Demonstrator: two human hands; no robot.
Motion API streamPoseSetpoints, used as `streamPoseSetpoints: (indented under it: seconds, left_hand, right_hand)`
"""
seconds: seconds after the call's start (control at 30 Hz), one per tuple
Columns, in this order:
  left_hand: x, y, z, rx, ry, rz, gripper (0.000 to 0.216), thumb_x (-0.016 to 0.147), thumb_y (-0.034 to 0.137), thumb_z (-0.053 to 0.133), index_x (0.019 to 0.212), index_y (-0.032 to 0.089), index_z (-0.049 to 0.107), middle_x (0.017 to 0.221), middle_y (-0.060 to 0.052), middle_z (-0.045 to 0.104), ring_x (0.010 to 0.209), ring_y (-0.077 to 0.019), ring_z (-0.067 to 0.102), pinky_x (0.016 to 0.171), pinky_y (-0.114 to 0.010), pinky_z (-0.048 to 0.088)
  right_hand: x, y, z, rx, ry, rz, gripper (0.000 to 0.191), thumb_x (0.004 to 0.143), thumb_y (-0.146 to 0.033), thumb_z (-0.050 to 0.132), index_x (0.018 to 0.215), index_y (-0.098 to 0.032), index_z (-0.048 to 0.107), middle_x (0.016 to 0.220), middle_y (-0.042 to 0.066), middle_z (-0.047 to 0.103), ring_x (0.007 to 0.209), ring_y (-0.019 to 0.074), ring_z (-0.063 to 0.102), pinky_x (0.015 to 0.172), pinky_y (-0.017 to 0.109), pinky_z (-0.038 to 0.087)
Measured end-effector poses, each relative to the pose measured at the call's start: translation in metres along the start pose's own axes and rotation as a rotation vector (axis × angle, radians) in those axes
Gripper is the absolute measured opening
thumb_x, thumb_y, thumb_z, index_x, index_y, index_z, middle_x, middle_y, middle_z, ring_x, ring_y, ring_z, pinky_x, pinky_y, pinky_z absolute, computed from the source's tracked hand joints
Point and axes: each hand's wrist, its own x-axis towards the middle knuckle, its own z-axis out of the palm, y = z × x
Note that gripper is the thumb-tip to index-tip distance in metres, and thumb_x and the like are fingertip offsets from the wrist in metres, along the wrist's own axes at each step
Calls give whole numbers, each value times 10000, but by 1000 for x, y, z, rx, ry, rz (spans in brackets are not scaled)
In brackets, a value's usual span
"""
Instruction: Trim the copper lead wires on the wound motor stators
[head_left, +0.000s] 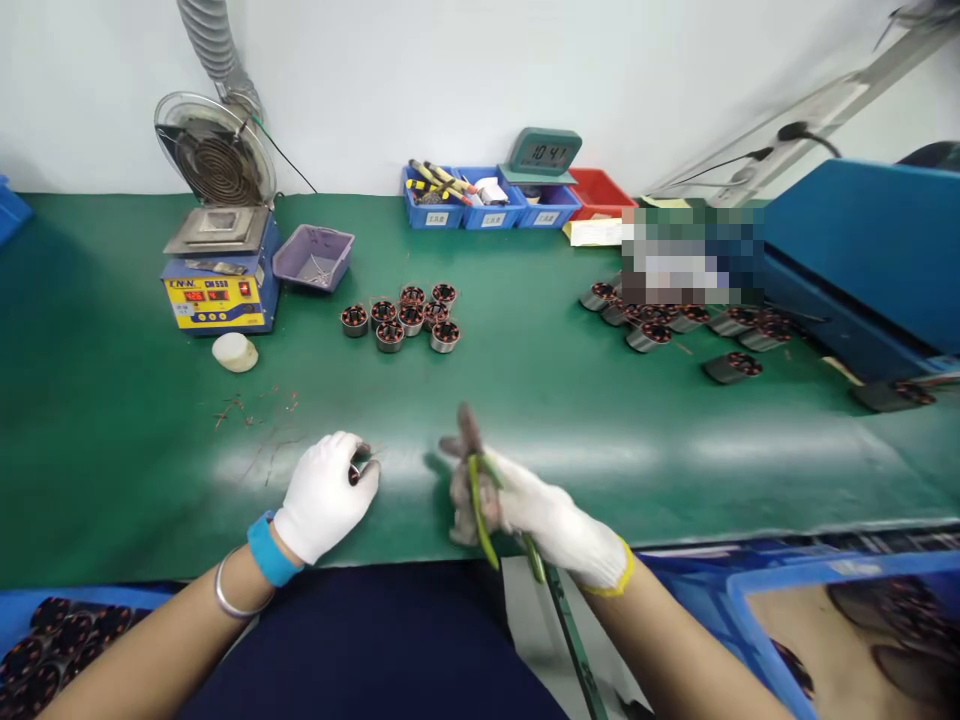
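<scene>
The left hand [326, 497] hugs a dark part [354, 474], maybe steadying it, and past its fingers the right hand [517, 497] grips pliers [475, 478].

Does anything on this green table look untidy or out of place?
Yes: thin copper-coloured wire scraps lie scattered on the green table, beyond and left of the left hand. They look untidy, loose rather than gathered together.
</scene>
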Motion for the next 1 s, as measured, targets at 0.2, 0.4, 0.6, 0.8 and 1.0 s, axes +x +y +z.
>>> streamPoseSetpoints:
  seconds: [0.2, 0.4, 0.6, 0.8, 1.0]
  left_hand:
    - [0, -1, 2, -14, 9, 24, 56, 837, 234, 527, 854, 184, 548, 791, -31, 579, 753, -206, 549, 710, -335, 424]
    - [0, 0, 2, 20, 4, 15, 50, 845, 235, 525, 820, 192, 529, 763, -24, 560, 737, -207, 536, 695, -337, 413]
    - [-1, -4, 4, 28, 17, 42, 22, 834, 210, 523, 820, 193, 518, 767, -29, 559, 735, -209, 531, 690, -334, 407]
    - [0, -2, 3, 62, 16, 55, 26, 828, 204, 514, 806, 201, 502, 761, -31, 558, 727, -210, 531, 676, -328, 402]
    - [2, 1, 1, 83, -5, 40, 66, 842, 236, 509, 785, 202, 512, 757, -37, 576, 732, -213, 551, 681, -335, 417]
  right_hand:
    - [12, -5, 24, 132, -283, 343, 536, 631, -277, 662, 1131, -193, 488, 898, 14, 574, 700, 174, 662, 569, 272, 517]
    - [37, -9, 25, -14, -330, 469, 439, 613, -284, 617, 1018, -181, 483, 731, -4, 627, 504, 130, 606, 533, 275, 512]
    - [44, -15, 29, 6, -287, 377, 462, 614, -223, 616, 1057, -204, 485, 851, -14, 571, 610, 137, 631, 473, 217, 483]
    - [48, -18, 32, -110, -237, 399, 458, 624, -132, 553, 1071, -200, 481, 748, -44, 546, 524, 99, 579, 469, 208, 498]
    - [50, -28, 32, -375, -208, 447, 404, 666, -94, 507, 1057, -192, 513, 591, -67, 513, 502, 105, 568, 492, 211, 513]
